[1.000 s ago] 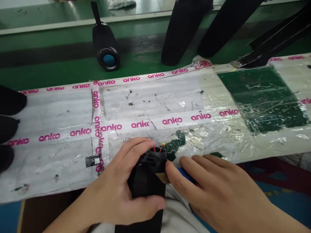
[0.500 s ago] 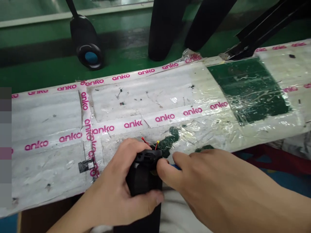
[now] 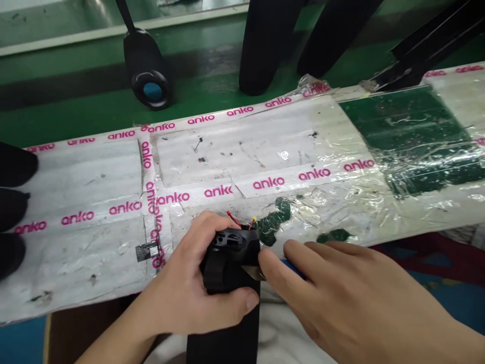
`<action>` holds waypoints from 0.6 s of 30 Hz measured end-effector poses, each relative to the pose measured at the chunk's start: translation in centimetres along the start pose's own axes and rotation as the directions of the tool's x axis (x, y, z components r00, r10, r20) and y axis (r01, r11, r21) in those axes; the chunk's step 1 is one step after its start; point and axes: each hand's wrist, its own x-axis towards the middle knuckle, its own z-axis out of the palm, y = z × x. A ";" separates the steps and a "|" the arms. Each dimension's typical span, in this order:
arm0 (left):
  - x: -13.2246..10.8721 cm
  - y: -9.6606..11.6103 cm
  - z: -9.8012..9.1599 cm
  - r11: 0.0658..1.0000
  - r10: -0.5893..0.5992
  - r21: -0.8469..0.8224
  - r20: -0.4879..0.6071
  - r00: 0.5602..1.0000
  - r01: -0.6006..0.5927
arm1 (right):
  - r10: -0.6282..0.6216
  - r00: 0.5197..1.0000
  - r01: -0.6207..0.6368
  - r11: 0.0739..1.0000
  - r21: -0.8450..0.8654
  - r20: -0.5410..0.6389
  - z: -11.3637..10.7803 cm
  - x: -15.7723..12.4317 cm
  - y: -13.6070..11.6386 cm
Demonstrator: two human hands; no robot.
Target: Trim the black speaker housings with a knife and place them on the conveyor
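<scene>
My left hand (image 3: 204, 283) is wrapped round a black speaker body (image 3: 231, 278), its thumb across the front. At the top end of the body is a black plastic part with ports (image 3: 229, 239). Thin wires with a red and a yellow connector (image 3: 253, 221) stick up behind it. My right hand (image 3: 322, 288) is closed on a blue-handled utility knife (image 3: 293, 268). The flat metal blade (image 3: 253, 272) lies against the side of the speaker body just below the port part. Most of the handle is hidden by my fingers.
A taped white board (image 3: 265, 151) with a small black label (image 3: 147, 251) crosses the bench in front. Behind it, on a green surface (image 3: 204, 71), are a black speaker with a blue end (image 3: 147, 71) and more black cylinders (image 3: 267, 45). Black rounded objects (image 3: 13, 207) lie at the left.
The view has shifted left, bringing the black rounded objects into sight. The port part is tilted more towards me, and the metal blade now shows at the side of the speaker body.
</scene>
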 end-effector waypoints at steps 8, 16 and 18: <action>0.0 -0.3 0.1 1.000 -0.002 0.019 0.022 1.000 0.002 | 0.045 0.999 -0.045 0.998 -0.037 -0.001 0.4 0.1 -0.3; 0.1 0.7 0.6 0.994 0.001 0.113 0.061 0.998 -0.008 | 0.102 0.995 -0.100 0.989 -0.107 0.017 -0.8 1.0 -1.2; 0.1 0.8 0.7 0.990 0.006 0.139 0.048 0.999 -0.013 | 0.081 0.995 -0.078 0.995 -0.065 0.055 -1.3 1.1 -0.6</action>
